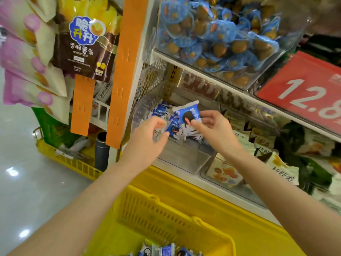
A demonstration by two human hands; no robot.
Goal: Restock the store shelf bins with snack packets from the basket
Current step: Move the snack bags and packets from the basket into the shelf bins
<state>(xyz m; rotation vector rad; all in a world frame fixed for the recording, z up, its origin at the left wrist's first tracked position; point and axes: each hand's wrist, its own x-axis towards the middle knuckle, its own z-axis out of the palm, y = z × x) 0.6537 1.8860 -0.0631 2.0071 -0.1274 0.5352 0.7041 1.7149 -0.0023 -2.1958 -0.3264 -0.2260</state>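
A clear plastic shelf bin [186, 159] at mid-height holds several blue-and-white snack packets [162, 109]. My left hand [147, 139] reaches into the bin and its fingers curl round the small packets at the front. My right hand [214, 130] pinches a larger blue-and-white packet [190, 113] that stands tilted over the pile. Below my arms is the yellow basket [166, 220], with more of the same packets [166, 251] at the bottom edge of the view.
Above, a clear bin [276, 58] is full of blue-wrapped brown snacks. A red price sign [302, 89] hangs at the right. Neighbouring bins [225, 172] hold beige packets. Orange strips [121, 71] with hanging snack bags stand left, above another yellow basket [60, 159] on the floor.
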